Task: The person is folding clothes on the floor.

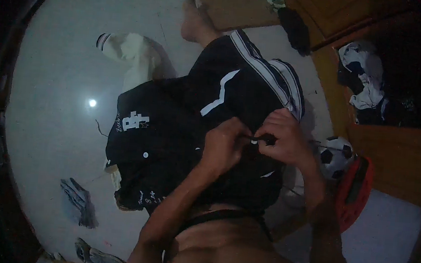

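A black varsity-style jacket (171, 105) lies across my lap, with white lettering on its chest and white snap buttons down the front. Its striped ribbed hem (262, 72) points up and to the right, while a pale sleeve (138, 55) with a striped cuff spreads onto the floor. My left hand (226, 142) pinches the jacket's dark front edge. Close against it, my right hand (283, 138) grips the same edge, bunched between its fingers. One white snap button (254, 142) shows between the two hands. Shadow hides the fingertips' exact grip.
A soccer ball (335, 155) and a red plastic object (355, 196) sit at right. Beyond them, crumpled clothes (365, 77) lie in a dark opening of wooden furniture (399, 163). Grey cloth (78, 200) lies on the pale floor (52, 132) at left. My bare foot (193, 25) is above the jacket.
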Motion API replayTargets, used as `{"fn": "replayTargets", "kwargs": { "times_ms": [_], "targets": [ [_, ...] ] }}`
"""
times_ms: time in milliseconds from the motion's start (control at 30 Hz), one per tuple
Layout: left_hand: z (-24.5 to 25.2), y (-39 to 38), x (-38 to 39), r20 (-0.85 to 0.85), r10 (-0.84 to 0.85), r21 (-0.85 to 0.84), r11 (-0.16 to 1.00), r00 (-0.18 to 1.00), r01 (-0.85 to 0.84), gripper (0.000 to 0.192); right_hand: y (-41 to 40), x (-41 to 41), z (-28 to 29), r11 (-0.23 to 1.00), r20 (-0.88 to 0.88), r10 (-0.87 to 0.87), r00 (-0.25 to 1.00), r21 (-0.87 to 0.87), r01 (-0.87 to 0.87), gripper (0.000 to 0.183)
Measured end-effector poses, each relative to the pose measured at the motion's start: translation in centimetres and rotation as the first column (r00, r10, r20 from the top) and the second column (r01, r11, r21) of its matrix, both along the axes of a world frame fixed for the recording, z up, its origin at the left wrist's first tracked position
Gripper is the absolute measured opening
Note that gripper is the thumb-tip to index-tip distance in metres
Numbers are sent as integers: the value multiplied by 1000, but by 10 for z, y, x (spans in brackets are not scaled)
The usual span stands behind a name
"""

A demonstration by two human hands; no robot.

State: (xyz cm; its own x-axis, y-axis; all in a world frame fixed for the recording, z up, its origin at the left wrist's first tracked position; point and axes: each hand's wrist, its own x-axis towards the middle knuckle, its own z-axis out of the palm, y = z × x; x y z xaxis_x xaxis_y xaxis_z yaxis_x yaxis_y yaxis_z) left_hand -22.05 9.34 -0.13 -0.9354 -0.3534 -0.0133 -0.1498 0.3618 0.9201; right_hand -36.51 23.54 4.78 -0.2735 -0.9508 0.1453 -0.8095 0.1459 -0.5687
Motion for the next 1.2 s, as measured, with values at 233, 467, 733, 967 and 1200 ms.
{"fn": "replayTargets", "kwargs": {
  "times_ms": [233,467,733,967,1200],
  "targets": [
    [7,6,0,-149,-15,-88,996,989,2,21,0,-3,4,996,110,5,994,87,-14,15],
    [7,2,1,-88,-39,-18,999,995,37,19,4,-1,5,995,83,-39,996,97,31,13],
    [-1,-10,-6,192,-142,545,838,971,15,13,8,25,-5,882,-70,-432,899,-242,405,22],
    [-8,-16,-6,108,-103,789,614,989,-22,8,14,43,-8,932,-151,-356,922,-129,339,27],
    [-5,-16,-6,115,-146,788,616,983,-1,7,5,54,1,907,-156,-420,894,-39,419,24]
  ]
}}
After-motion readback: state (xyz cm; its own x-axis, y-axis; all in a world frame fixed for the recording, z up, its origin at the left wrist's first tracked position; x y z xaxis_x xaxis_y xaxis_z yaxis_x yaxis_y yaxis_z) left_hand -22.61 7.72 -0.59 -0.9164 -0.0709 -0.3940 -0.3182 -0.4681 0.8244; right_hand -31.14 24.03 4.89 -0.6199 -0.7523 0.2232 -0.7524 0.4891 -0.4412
